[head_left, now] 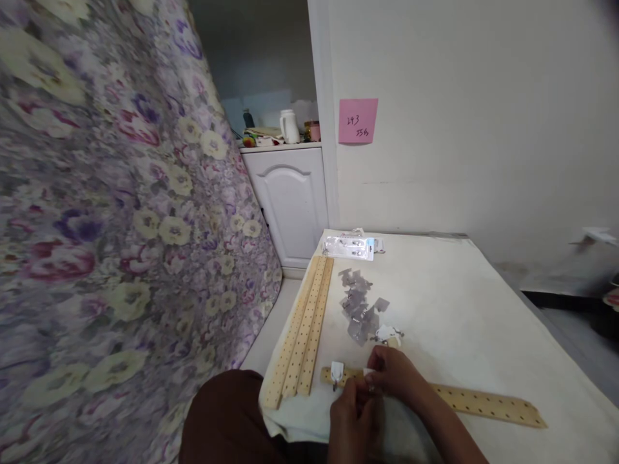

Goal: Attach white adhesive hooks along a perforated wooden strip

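A pale wooden strip [488,405] with rows of small holes lies across the near part of the table. One white hook [337,372] with a metal prong sits on its left end. My right hand [394,372] is closed over the strip, pinching a second white hook [368,372], mostly covered by the fingers. From below, my left hand [349,412] has its fingers closed at the strip's near edge, just under that hook; their exact contact is partly hidden. Beyond my right hand is a small group of white hooks [388,333].
Several perforated wooden strips [305,328] lie along the table's left edge. Grey, translucent square pieces [358,306] are heaped mid-table, with packaged hooks [348,247] at the back. A floral curtain [135,193] hangs left; a white wall [459,129] stands behind the table [464,309].
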A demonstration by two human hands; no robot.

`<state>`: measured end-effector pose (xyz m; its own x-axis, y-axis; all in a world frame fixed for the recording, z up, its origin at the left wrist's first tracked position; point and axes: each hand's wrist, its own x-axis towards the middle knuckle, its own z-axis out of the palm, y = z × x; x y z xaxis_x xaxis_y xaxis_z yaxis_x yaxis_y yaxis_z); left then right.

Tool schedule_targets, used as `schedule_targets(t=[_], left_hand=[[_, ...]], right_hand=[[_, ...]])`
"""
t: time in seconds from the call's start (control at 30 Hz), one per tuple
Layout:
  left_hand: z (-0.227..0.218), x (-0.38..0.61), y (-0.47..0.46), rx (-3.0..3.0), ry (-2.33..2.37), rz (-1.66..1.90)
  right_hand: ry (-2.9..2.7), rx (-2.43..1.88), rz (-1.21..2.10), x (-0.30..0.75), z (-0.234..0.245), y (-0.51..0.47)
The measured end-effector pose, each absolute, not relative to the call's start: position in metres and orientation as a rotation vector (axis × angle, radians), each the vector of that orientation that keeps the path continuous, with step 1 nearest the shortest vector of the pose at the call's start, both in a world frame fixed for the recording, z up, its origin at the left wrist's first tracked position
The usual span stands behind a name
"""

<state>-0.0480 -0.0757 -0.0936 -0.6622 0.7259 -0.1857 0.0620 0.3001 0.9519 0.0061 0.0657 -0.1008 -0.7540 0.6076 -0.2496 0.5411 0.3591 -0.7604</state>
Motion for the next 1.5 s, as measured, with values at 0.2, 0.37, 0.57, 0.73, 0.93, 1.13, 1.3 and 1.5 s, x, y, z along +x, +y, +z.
schedule_targets(t=[0.2, 0.37, 0.57, 0.73, 0.93, 1.13, 1.3, 1.5], left_hand=[[-0.09, -0.047, -0.079, 0.711, 1.981, 1.398], [-0.101, -0.048, -0.082, 0.73, 2.051, 1.391], [-0.11, -0.047, -0.085, 0.756, 2.07, 1.4], [-0.116, -0.048, -0.086, 0.803, 2.011, 1.394], [-0.135, -0.054, -0.087, 0.902, 2.045, 1.337], [-0.135, -0.052, -0.086, 0.868, 2.04, 1.39], [-0.135, -0.051, -0.084, 0.861, 2.06, 1.373], [-0.14, -0.053, -0.085, 0.866, 2.073, 1.36]], right_hand=[[-2.497, -1.008, 1.431, 0.005, -0.105, 0.068], [-2.392, -0.972, 1.442, 0.009, -0.107, 0.065], [-2.293, -0.977, 1.237, 0.051, -0.101, 0.065], [-2.499, -0.93, 0.925, 0.086, -0.101, 0.062], [-2.573, -0.993, 0.914, 0.085, -0.101, 0.06], [-2.537, -1.025, 0.922, 0.08, -0.097, 0.064], [-2.524, -1.04, 0.914, 0.072, -0.097, 0.067], [-2.55, -1.067, 0.939, 0.065, -0.102, 0.065]])
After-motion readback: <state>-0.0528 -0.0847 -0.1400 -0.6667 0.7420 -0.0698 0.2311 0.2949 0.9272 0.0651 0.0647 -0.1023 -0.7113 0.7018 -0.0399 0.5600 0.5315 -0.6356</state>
